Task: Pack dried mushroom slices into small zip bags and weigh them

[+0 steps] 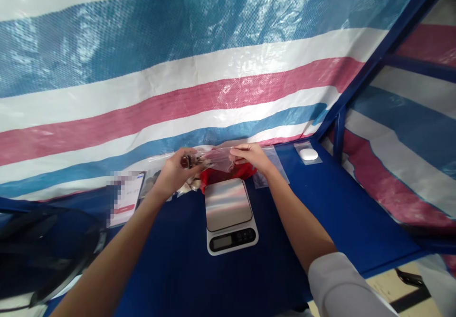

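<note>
Beyond the scale, a clear plastic bag (220, 158) stretches between my two hands. My right hand (249, 156) pinches its right side. My left hand (175, 170) is closed around a handful of small dark and pale pieces (203, 161) at the bag's left side; their kind is too small to make out. Under the hands lies a bright red bag or wrapping (213, 176). Nearer to me sits a white kitchen scale (228, 207) with a steel plate, nothing on it. Its display shows no readable figures.
Clear bags with contents (194, 184) lie by my left hand, a flat clear bag (276, 167) by my right. A phone (126, 200) is left, a white oval object (308, 154) far right. A black round object (46, 250) stands near left. Striped sheeting (178, 89) backs the blue table (342, 217).
</note>
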Demonstrator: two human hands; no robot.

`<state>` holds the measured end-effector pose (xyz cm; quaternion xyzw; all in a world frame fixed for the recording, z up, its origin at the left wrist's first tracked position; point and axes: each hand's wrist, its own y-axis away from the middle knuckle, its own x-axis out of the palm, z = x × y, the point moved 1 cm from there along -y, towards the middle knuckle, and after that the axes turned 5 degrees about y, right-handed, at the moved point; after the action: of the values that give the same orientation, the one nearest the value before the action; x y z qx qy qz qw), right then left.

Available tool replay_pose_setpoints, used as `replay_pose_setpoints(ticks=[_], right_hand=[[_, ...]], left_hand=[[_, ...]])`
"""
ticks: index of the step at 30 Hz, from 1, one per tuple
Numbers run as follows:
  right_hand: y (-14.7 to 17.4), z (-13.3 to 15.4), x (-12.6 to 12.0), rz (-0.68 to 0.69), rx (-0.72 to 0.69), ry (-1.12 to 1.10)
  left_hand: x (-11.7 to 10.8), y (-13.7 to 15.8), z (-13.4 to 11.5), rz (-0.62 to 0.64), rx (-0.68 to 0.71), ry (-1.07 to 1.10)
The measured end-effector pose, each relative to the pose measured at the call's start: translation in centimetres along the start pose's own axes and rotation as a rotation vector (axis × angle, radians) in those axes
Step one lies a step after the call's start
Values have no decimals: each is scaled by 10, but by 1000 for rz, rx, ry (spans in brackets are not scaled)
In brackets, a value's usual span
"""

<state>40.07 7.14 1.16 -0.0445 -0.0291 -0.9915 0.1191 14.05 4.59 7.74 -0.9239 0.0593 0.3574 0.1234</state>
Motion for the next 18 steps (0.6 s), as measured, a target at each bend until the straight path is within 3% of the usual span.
replay_pose_setpoints(ticks=[7,11,14,18], right_hand=[[1,7,1,-176,11,27],[0,8,6,-159,-18,112],[-2,4,8,-124,-21,135],[-3,-5,6,-89,24,96]], left_hand=[[2,-7,-5,17,215,-174],[4,-12,-9,76,314,-220],[3,-15,-10,95,278,-238],[-1,-19,-2,87,128,-172]])
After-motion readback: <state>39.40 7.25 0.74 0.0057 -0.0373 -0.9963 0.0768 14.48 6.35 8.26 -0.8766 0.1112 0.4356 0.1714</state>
